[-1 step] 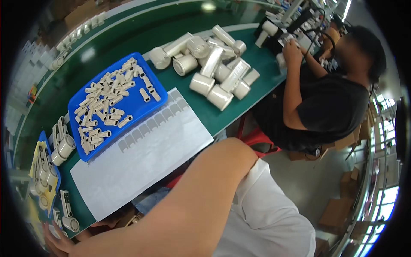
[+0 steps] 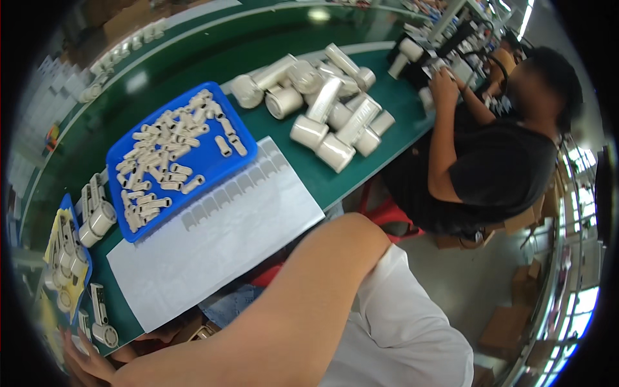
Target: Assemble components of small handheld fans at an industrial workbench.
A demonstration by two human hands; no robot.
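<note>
My right arm (image 2: 284,309) stretches across the lower view toward the bottom left. At its end my right hand (image 2: 87,361) shows partly, at the dim rim of the picture. Its fingers look spread and stretched out beside a small white part (image 2: 84,320); whether they touch it is unclear. Just to the right lies a white device (image 2: 101,316) with a slotted handle and round head. My left hand does not show. A blue tray (image 2: 247,152) of small beige, tube-like pieces (image 2: 158,155) stands on the green table (image 2: 277,138).
A white sheet (image 2: 206,271) with grey tab shapes lies along the near edge. White hammer-shaped devices in clear wrap (image 2: 335,119) are heaped farther right. At left, a yellow-lined blue tray (image 2: 82,290) holds more devices. A co-worker (image 2: 509,161) sits at the right; cardboard boxes (image 2: 506,329) stand behind.
The view has shifted very slightly, so the table things appear a little farther right. My right arm keeps nearly the same pose.
</note>
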